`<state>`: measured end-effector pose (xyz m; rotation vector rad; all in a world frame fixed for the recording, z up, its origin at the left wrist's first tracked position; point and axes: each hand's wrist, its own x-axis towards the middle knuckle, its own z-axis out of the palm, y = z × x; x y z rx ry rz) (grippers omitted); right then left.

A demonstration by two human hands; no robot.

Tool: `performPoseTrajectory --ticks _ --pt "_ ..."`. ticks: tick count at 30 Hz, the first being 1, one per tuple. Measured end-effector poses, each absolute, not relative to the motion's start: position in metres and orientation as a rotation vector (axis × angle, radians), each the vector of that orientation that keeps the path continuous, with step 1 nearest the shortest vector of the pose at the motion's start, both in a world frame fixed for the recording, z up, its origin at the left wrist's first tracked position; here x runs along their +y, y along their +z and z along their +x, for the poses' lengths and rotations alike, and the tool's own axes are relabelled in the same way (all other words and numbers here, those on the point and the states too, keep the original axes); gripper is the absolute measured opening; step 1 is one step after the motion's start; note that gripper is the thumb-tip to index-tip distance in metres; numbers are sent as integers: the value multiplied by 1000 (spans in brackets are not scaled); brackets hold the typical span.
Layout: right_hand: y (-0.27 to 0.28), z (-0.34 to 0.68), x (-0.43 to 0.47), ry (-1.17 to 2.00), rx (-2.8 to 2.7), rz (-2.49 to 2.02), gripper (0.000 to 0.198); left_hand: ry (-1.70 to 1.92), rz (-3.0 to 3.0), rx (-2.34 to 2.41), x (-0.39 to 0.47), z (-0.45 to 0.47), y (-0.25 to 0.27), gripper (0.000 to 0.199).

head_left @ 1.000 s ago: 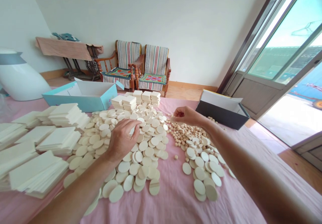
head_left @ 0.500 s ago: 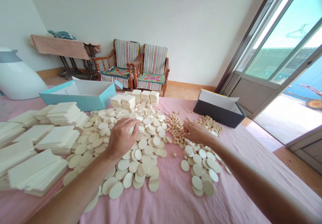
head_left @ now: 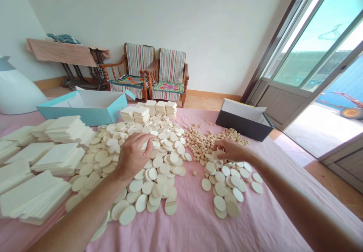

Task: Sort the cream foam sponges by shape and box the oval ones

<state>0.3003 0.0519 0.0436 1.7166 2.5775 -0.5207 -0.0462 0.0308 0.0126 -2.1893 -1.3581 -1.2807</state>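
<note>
My left hand (head_left: 134,154) is over the large pile of pale round discs (head_left: 159,169), fingers curled and thumb bent in. A white disc (head_left: 145,145) shows between its thumb and forefinger. My right hand (head_left: 231,150) hovers where a heap of small wooden beads (head_left: 198,142) meets a smaller group of discs (head_left: 224,191). Its fingers curl down towards the thumb, and what lies between the fingertips is too small to make out. Both piles rest on a pink cloth (head_left: 195,221).
Stacks of square pale tiles (head_left: 58,157) stand at the left, and smaller stacks (head_left: 141,114) behind the discs. A light-blue box (head_left: 79,114) sits back left, a black box (head_left: 244,125) back right. A white jug-like vessel (head_left: 17,89) stands far left. Two chairs (head_left: 155,70) are beyond.
My right hand has shifted slightly right, from over the beads towards the smaller disc group, its fingers a little looser. My left hand stays over the large disc pile. The view has turned slightly.
</note>
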Motion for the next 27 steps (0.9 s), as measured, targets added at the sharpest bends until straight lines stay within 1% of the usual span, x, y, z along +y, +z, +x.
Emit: performPoseTrajectory --ticks 2,6,11,16,18,21,22,23,27 --pt "43 299 51 -493 2576 1728 22 -1275 -2189 -1358 31 -46 13 17" --pt "53 297 57 -467 2569 1758 9 -1276 -2184 -1347 31 -47 13 17" --pt "69 279 74 -462 2627 1759 8 -1282 -2182 -1349 30 -46 14 17" --pt "79 224 83 -427 2721 1761 11 -1287 -2187 -1335 30 -46 14 17" --pt "84 201 84 -512 2818 1813 15 -1286 -2194 -1327 30 -46 14 17" --pt "87 182 86 -744 3031 1819 33 -1291 -2201 -1325 29 -47 14 17" --pt "88 183 87 -774 3087 1803 36 -1293 -2201 -1327 29 -47 14 17" --pt "87 187 86 -764 3118 1786 34 -1296 -2200 -1330 28 -47 14 17" --pt "77 225 76 -552 2999 1768 14 -1287 -2207 -1329 27 -46 16 18"
